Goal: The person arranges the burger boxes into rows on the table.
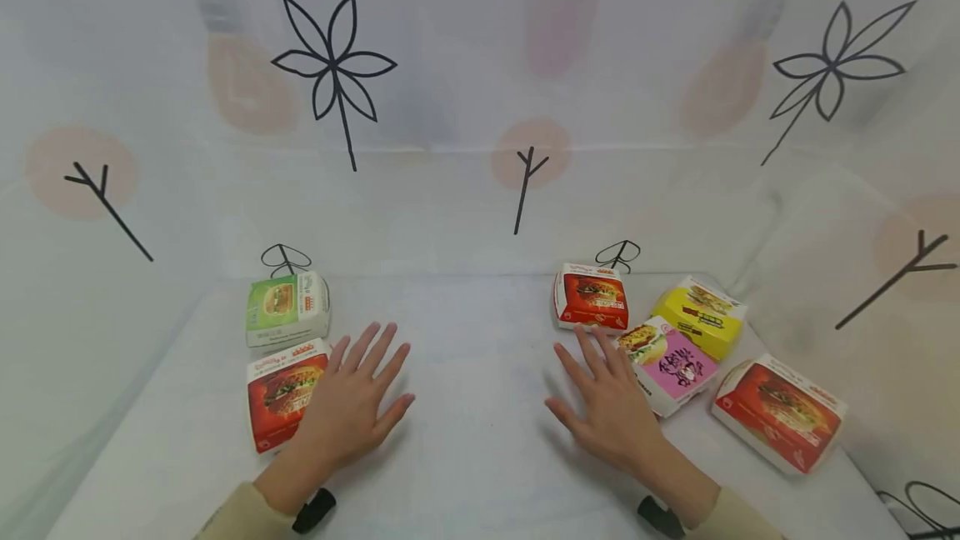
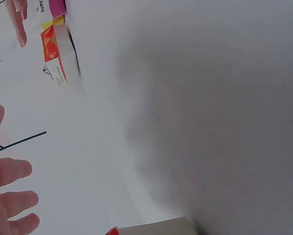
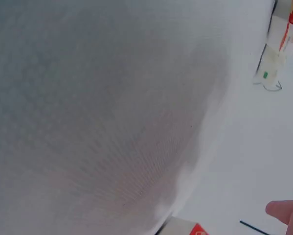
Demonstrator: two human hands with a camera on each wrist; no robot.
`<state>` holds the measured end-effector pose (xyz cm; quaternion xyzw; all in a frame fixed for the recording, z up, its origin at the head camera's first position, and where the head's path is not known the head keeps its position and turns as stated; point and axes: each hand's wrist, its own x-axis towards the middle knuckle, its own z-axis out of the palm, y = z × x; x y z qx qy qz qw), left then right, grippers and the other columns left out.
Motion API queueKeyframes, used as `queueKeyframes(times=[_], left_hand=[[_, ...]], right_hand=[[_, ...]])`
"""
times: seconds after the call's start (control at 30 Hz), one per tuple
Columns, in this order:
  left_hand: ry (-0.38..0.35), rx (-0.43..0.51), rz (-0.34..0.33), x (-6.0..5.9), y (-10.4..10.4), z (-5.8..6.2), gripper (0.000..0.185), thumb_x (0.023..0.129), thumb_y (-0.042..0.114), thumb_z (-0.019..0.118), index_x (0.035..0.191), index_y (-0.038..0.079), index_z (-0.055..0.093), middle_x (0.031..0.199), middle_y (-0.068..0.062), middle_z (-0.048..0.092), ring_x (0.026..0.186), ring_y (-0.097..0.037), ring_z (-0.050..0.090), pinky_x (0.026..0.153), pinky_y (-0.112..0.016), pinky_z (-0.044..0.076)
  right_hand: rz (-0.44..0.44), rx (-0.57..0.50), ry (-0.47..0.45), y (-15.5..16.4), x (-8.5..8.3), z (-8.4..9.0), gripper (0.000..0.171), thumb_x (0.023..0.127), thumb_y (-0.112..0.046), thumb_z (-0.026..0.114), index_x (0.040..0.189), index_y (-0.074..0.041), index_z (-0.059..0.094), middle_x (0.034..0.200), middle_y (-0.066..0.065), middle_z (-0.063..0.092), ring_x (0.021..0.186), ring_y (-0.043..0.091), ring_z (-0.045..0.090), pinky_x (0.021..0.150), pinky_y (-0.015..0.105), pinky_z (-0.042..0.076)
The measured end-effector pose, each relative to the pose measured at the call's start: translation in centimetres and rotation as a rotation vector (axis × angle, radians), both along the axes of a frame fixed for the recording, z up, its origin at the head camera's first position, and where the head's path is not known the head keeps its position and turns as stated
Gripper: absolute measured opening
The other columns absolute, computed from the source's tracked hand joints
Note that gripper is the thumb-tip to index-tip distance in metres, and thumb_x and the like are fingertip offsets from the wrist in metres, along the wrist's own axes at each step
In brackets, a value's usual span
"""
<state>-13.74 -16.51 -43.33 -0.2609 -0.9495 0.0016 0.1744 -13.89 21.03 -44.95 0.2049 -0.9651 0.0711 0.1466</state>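
Observed at left: left hand (image 1: 356, 402), back upward, fingers straight and fanned, thumb out to the side, grip released and free of any object; poised over the white cloth (image 1: 480, 457), with a soft left shadow (image 2: 170, 127) below in the left wrist view; in the head view, overlapping the right edge of the front red box (image 1: 276, 402), contact not determinable; just behind that box, green box (image 1: 279, 319), label upward.

Observed at right: right hand (image 1: 611, 407), likewise back upward, fingers extended and spread, grip released and free of any object; well apart from the left hand; fingertips near the lower edge of the rear red box (image 1: 595, 300) and the left edge of the pink box (image 1: 675, 369), contact again not determinable; blurred right shadow (image 3: 185, 127) on the cloth in the right wrist view.

Close behind the pink box: yellow box (image 1: 708, 319); beside it, farther right: outer red box (image 1: 780, 415), set at an angle; food pictures on the upper faces of all six.

Noted further: pale left sleeve (image 1: 247, 515) and right sleeve (image 1: 738, 515); dark left band (image 1: 313, 511) and right band (image 1: 660, 517) at the wrists; to the rear, whitish backdrop (image 1: 420, 215) with black line drawings (image 1: 332, 65) and faded pinkish shapes (image 1: 251, 86).
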Motion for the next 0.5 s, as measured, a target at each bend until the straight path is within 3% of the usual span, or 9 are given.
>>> queueKeyframes(times=[0.27, 0.5], left_hand=[[-0.011, 0.145, -0.023, -0.2, -0.5, 1.3, 0.053, 0.094, 0.044, 0.063, 0.139, 0.016, 0.06, 0.148, -0.008, 0.05, 0.138, -0.029, 0.042, 0.112, -0.055, 0.032], [0.026, 0.287, 0.002, -0.8, -2.0, 3.2, 0.035, 0.092, 0.035, 0.069, 0.12, 0.015, 0.072, 0.122, -0.003, 0.069, 0.112, -0.023, 0.063, 0.086, -0.044, 0.055]], right_hand=[[-0.027, -0.14, -0.101, -0.1, -0.4, 0.3, 0.071, 0.091, -0.048, 0.066, 0.15, -0.013, 0.046, 0.161, 0.017, 0.026, 0.147, 0.041, 0.018, 0.111, 0.064, 0.025], [-0.019, -0.225, -0.104, -0.5, -0.5, 0.3, 0.067, 0.089, -0.039, 0.072, 0.146, -0.012, 0.05, 0.16, 0.016, 0.029, 0.144, 0.04, 0.026, 0.109, 0.065, 0.029]])
